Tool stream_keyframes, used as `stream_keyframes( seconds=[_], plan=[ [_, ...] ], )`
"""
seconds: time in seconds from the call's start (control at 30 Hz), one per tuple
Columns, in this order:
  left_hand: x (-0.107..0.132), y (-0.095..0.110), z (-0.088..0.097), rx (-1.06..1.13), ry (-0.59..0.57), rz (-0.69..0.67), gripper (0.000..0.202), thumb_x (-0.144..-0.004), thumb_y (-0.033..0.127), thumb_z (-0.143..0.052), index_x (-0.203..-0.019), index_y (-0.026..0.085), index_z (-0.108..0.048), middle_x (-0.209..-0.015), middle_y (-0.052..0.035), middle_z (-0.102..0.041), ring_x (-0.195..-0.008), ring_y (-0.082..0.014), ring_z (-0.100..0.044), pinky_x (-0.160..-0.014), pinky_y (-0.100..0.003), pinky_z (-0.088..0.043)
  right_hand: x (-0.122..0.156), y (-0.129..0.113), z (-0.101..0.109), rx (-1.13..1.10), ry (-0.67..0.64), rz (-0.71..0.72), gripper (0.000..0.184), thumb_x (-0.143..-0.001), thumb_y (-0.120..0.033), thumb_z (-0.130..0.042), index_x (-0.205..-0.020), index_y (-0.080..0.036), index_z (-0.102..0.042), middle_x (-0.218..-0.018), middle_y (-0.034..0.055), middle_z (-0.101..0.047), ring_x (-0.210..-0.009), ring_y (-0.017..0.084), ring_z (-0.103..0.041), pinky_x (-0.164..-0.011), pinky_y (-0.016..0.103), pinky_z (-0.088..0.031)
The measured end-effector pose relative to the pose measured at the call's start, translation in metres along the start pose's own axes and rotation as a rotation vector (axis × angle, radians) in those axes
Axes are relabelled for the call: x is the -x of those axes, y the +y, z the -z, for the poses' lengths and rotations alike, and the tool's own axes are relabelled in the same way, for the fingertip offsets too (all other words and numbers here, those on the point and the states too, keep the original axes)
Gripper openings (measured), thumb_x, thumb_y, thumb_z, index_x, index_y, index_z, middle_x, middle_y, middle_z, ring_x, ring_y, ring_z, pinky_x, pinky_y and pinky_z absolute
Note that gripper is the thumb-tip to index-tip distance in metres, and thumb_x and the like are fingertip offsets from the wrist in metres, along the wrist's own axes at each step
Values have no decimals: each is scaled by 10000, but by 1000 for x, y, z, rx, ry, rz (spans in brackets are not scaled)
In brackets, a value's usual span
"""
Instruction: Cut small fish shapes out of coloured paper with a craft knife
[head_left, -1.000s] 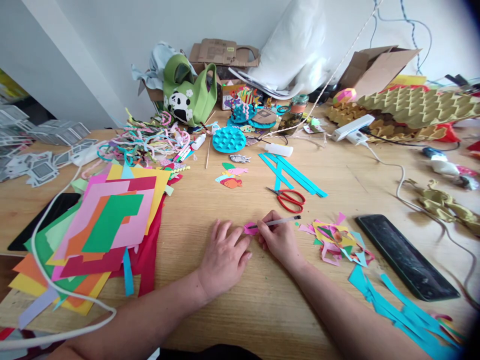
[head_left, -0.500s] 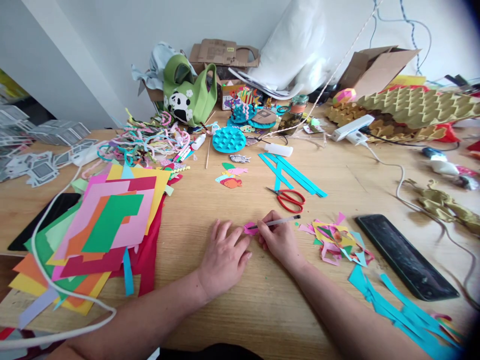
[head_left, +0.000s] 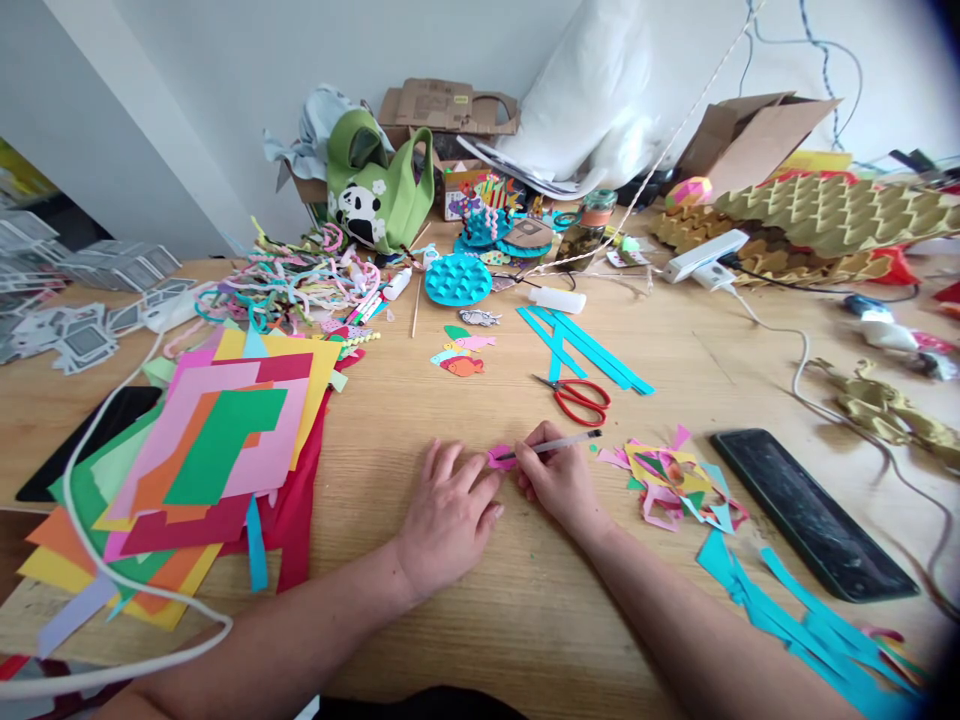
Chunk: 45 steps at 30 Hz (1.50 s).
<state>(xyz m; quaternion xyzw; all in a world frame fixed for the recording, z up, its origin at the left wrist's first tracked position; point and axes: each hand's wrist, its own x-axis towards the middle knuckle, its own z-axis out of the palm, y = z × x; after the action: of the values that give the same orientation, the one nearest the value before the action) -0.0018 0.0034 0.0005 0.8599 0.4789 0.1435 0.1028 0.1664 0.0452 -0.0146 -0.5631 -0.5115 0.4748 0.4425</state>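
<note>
My right hand point(head_left: 556, 480) is closed around a pen point(head_left: 559, 442), its tip on a small magenta paper piece point(head_left: 500, 457) lying on the table. My left hand point(head_left: 450, 510) rests flat with fingers spread, fingertips at the left edge of that piece. Beyond my hands lie several small paper fish point(head_left: 463, 366) in orange, pink, yellow, blue and green. Red-handled scissors point(head_left: 581, 402) lie just past my right hand, beside blue paper strips point(head_left: 592, 350). Coloured paper scraps point(head_left: 675, 480) are heaped to the right of my right hand.
Coloured paper sheets point(head_left: 225, 440) are stacked at left, with a white cable point(head_left: 71, 500) across them. A black phone point(head_left: 814, 510) and blue strips point(head_left: 802, 630) lie at right. Farther back are pipe cleaners point(head_left: 300, 275), a green panda bag point(head_left: 382, 190), a blue disc point(head_left: 457, 280) and egg cartons point(head_left: 840, 215).
</note>
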Motion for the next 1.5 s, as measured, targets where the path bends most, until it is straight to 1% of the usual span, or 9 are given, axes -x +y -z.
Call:
stream_keyframes(
  seconds=[0.3, 0.5, 0.67, 0.83, 1.07, 1.2, 1.5],
  plan=[
    [0, 1, 0, 3, 8, 1, 349, -915, 304, -558, -1260, 255, -581, -1287, -35, -577, -1251, -304, -387, -1147, -574, -223, 0, 3, 0, 1, -1, 21, 182, -769, -287, -589, -677, -241, -438, -396, -78, -496, -296, 91, -429, -315, 182, -306],
    [1, 0, 0, -3, -12, -1, 352, -929, 320, -534, -1271, 248, -576, -1300, -29, -567, -1252, -309, -378, -1147, -570, -223, 0, 4, 0, -18, 2, -1, 194, -768, -306, -599, -685, -244, -435, -392, -80, -493, -294, 97, -438, -308, 184, -317],
    [-1, -1, 0, -5, -6, -3, 351, -932, 319, -525, -1270, 241, -578, -1303, -34, -565, -1252, -318, -380, -1146, -571, -222, 0, 4, 0, 1, -2, 25, 189, -763, -290, -595, -674, -240, -436, -392, -79, -490, -298, 91, -435, -310, 178, -308],
    [-1, -1, 0, 8, 2, -4, 349, -921, 308, -542, -1263, 249, -582, -1290, -38, -572, -1247, -317, -388, -1140, -577, -229, -1, 4, 0, -25, -2, 9, 191, -760, -297, -601, -682, -244, -435, -386, -79, -489, -293, 97, -435, -306, 183, -312],
    [0, 0, -1, 13, -2, 1, 327, -923, 310, -540, -1241, 253, -593, -1297, -33, -567, -1248, -311, -382, -1143, -577, -224, -1, 8, 0, 1, -7, 37, 183, -765, -262, -595, -674, -239, -437, -395, -80, -489, -300, 91, -432, -314, 178, -303],
    [0, 0, 0, 7, -3, 0, 353, -924, 313, -540, -1269, 250, -576, -1291, -31, -569, -1245, -308, -380, -1150, -571, -216, 0, 6, 0, -31, 3, 35, 179, -762, -261, -593, -678, -244, -435, -391, -83, -485, -296, 96, -429, -310, 184, -307],
    [0, 0, 0, 15, 10, -3, 350, -918, 304, -546, -1262, 255, -582, -1278, -42, -576, -1239, -308, -390, -1138, -575, -236, 1, 4, -1, -8, 6, 23, 187, -764, -273, -601, -677, -241, -439, -399, -77, -493, -304, 97, -439, -313, 183, -316]
  ],
)
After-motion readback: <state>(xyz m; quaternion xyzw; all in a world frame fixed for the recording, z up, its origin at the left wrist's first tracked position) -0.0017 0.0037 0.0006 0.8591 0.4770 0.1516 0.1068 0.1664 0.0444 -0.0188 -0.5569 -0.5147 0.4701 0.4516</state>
